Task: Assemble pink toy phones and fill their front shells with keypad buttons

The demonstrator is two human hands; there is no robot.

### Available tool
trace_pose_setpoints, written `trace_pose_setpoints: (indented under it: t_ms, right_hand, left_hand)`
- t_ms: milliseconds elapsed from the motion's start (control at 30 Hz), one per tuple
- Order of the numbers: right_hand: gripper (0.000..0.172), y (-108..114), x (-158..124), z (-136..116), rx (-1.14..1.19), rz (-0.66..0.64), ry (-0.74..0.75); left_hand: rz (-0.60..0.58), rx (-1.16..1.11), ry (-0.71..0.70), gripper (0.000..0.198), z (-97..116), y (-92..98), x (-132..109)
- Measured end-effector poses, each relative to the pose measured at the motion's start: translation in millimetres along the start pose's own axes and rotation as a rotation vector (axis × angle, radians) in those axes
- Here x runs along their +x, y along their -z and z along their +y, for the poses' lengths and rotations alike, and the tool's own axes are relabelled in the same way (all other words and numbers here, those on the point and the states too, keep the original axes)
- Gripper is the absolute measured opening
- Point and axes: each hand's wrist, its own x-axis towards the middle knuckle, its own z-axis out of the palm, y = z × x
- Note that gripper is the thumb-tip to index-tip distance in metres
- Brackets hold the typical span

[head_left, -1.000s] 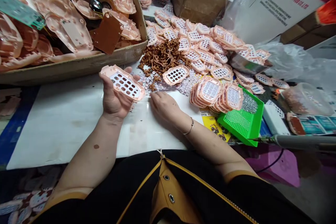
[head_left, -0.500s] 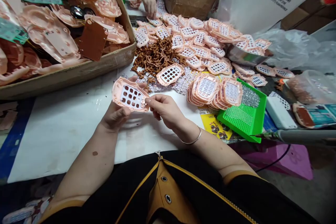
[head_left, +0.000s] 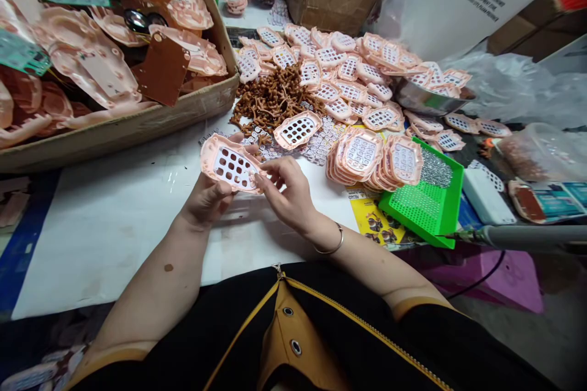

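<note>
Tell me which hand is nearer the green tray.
Right. The right hand sits just left of the green tray, pinching the pink keypad cover; the left hand holds that cover farther left.

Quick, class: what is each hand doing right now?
Left hand: closed, holding the pink keypad cover.
Right hand: fingertips pinched at the cover's edge.

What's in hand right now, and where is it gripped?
The left hand holds the pink keypad cover from beneath; the right hand fingertips pinch its near right edge.
</note>
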Motion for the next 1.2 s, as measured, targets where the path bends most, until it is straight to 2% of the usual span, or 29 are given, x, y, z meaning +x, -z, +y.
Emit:
trace_pose_setpoints:
  t_ms: [100, 167, 233, 333, 400, 500, 633, 733, 867, 1033, 1200]
  right_hand:
    - [0.021, 6.9, -3.1, 0.6, -0.277, -0.001, 0.404]
    - [0.025, 10.4, -5.2, 2.4, -0.423, -0.033, 0.545]
    - [0.031, 12.7, -6.9, 4.4, -0.502, -0.095, 0.614]
    - [0.042, 14.3, -8.3, 6.1, -0.559, -0.188, 0.601]
    - [0.045, 15.1, -8.4, 6.4, -0.559, -0.204, 0.558]
    - [0.045, 16.7, -7.5, 6.7, -0.508, -0.205, 0.531]
    - [0.043, 19.6, -5.9, 7.3, -0.439, -0.245, 0.496]
    - [0.039, 21.4, -4.1, 7.6, -0.416, -0.278, 0.484]
    - [0.035, 23.0, -1.9, 8.3, -0.416, -0.242, 0.524]
    - [0.049, 24.2, -4.4, 8.9, -0.402, -0.184, 0.608]
    - [0.044, 23.9, -10.1, 10.3, -0.526, -0.167, 0.687]
  left_hand:
    - [0.022, -0.033, -0.051, 0.077, -0.8, 2.2, -0.1]
    - [0.017, -0.046, -0.044, 0.077, -0.9, 3.9, -0.3]
    - [-0.014, -0.061, 0.004, 0.081, -0.9, 4.8, -0.5]
    - [-0.041, -0.08, -0.011, 0.08, -0.6, 4.4, -0.7]
    - [-0.014, -0.082, -0.027, 0.078, -0.2, 3.5, -0.9]
    - [0.038, -0.092, -0.011, 0.08, 0.5, 1.6, -1.5]
    - [0.107, -0.124, -0.04, 0.07, 0.9, -1.3, -2.1]
    - [0.076, -0.105, -0.047, 0.071, -0.1, -2.9, -2.3]
    - [0.078, -0.123, -0.061, 0.071, -1.6, -3.0, -2.4]
    - [0.065, -0.138, -0.085, 0.076, -1.4, -0.7, -2.3]
    - [0.043, -0.101, -0.034, 0.085, -2.2, -1.4, -2.2]
